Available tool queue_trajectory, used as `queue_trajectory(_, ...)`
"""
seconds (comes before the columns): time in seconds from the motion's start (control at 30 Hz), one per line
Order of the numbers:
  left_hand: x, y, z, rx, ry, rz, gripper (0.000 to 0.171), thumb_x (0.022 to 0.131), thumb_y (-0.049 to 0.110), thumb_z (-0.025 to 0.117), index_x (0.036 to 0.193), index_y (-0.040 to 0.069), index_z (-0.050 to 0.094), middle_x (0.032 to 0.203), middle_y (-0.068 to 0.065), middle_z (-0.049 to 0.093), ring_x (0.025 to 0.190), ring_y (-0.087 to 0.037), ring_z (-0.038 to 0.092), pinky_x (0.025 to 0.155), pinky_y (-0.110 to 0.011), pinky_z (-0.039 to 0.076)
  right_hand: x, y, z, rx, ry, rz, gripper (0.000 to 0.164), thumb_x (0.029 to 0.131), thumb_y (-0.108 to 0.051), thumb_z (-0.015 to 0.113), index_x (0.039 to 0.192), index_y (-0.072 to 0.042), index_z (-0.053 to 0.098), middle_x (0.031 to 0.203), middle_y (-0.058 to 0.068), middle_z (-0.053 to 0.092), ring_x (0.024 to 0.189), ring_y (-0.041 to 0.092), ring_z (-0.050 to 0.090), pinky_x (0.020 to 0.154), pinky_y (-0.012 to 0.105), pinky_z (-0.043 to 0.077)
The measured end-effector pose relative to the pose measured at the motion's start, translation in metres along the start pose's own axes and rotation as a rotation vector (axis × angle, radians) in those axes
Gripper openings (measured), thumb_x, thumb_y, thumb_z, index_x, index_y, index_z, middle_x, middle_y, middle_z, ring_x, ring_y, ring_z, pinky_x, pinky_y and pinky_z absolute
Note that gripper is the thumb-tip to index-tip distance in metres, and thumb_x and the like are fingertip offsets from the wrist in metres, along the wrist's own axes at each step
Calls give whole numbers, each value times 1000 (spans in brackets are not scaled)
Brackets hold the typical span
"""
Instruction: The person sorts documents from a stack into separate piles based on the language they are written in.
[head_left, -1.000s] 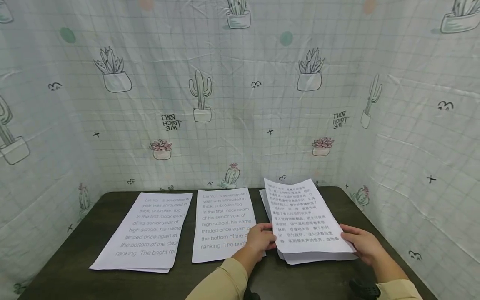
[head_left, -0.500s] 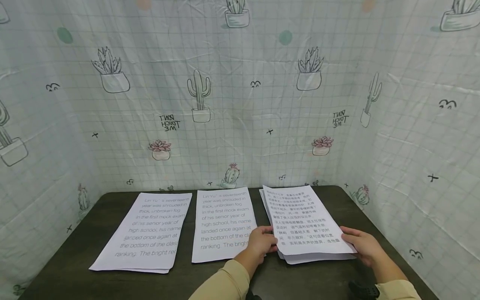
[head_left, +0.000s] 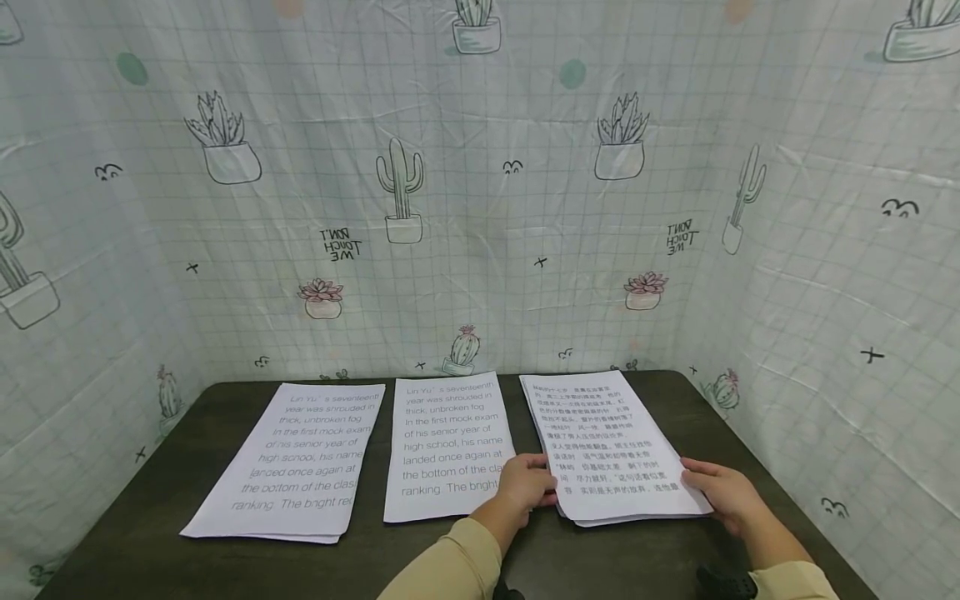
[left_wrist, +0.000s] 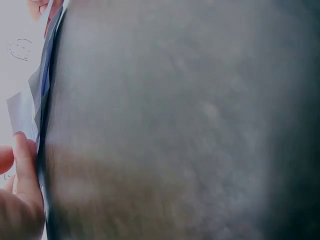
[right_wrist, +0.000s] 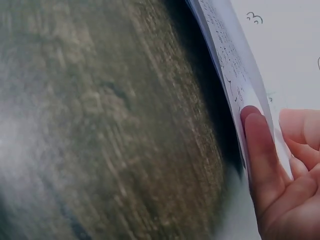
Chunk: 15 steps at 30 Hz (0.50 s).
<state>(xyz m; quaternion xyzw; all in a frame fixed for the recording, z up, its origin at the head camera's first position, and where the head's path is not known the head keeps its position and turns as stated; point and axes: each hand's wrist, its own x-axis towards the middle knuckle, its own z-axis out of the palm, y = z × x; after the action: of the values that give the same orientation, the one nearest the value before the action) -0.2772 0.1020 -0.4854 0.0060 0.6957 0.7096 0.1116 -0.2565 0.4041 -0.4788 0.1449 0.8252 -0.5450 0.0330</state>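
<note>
A white sheet of paper printed with Chinese characters lies on top of the right-hand stack, nearly lined up with the sheets below. My left hand pinches its left edge near the front corner. At the opposite side, my right hand holds the right edge close to the near corner. In the right wrist view, the thumb and fingers of the right hand lie on either side of the paper. The left wrist view shows the left hand at the edge of the papers; part of its grip is cut off.
Two more stacks printed in English lie to the left: a middle one beside my left hand and a far-left one. All rest on a dark wooden table. A cactus-patterned curtain encloses the table's back and sides.
The sheet's far edge, raised and curved before, has come down onto the stack, and its near edge has lowered too. Both hands stay at its sides, with only slight shifts.
</note>
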Motion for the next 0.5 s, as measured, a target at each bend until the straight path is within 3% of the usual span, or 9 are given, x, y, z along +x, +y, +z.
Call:
queue_trajectory(0.27,0,1,1,3,-16,-2,45,79,-11,60,124,-8,59,92,-12,66,70,-14,67,63,-28,60,-1,-2,1,-52,33,-6,57,97,-17,53,140,17,36,108,22,68,79,8,64,68,30,57)
queue_trajectory(0.4,0,2,-1,2,-22,-2,46,79,-9,58,125,-8,58,93,-12,64,72,-15,68,63,-29,61,-1,-5,0,-82,45,7,59,97,-21,54,140,17,37,126,36,54,80,9,63,68,31,57)
queue_trajectory(0.5,-1,3,-3,4,-21,4,45,80,-7,58,125,-9,56,92,-14,65,72,-16,69,63,-30,61,-2,-8,-1,-114,54,12,60,97,-24,54,140,16,38,138,38,44,82,9,62,69,30,57)
